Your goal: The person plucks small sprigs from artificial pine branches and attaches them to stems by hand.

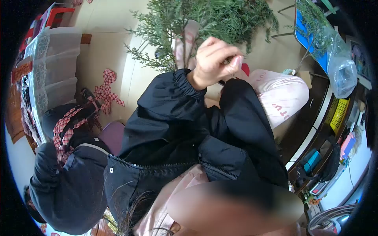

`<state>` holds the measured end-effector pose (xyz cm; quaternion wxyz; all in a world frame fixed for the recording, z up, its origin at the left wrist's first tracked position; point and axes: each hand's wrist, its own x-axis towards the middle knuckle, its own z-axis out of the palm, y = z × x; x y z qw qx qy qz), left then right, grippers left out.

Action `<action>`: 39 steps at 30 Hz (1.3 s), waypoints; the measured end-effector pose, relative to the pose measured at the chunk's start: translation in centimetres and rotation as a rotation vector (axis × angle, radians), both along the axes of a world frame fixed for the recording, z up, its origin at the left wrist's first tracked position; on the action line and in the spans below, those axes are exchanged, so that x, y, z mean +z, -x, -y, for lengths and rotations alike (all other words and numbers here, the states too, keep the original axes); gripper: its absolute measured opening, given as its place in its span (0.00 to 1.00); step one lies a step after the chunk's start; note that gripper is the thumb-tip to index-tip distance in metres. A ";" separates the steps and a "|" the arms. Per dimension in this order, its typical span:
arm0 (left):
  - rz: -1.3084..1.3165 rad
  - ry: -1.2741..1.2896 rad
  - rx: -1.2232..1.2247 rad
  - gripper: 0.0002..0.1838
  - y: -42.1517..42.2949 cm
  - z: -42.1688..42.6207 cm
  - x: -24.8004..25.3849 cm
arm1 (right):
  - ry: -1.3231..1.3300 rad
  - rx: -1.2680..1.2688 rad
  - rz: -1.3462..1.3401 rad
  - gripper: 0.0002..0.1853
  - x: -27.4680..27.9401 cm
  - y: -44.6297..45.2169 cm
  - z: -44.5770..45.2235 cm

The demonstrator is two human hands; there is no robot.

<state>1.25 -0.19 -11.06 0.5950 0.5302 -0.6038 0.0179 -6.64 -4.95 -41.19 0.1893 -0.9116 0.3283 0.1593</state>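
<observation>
Holding its fingers curled, with any grip impossible to tell, the left hand [215, 61] covers most of the right [239, 74], whose grip is hidden; the greenery [236, 19] spreads crosswise just beyond both, nearer the left.

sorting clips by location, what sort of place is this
Likely a living room in a home: a white lace-trimmed cloth hangs at one side, and a dark cabinet opposite carries a yellow basket among assorted household things.
</observation>
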 end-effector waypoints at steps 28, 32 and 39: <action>-0.314 -0.143 -0.177 0.06 0.2 0.0 -0.4 | -0.978 -0.705 1.588 0.08 31.2 5.6 0.3; -0.311 -0.143 -0.185 0.06 0.3 0.1 -0.3 | -0.724 -0.710 1.523 0.07 32.2 5.4 0.0; -0.301 -0.173 -0.142 0.06 0.4 0.0 -0.4 | -0.666 -0.719 1.502 0.08 32.3 5.7 -0.1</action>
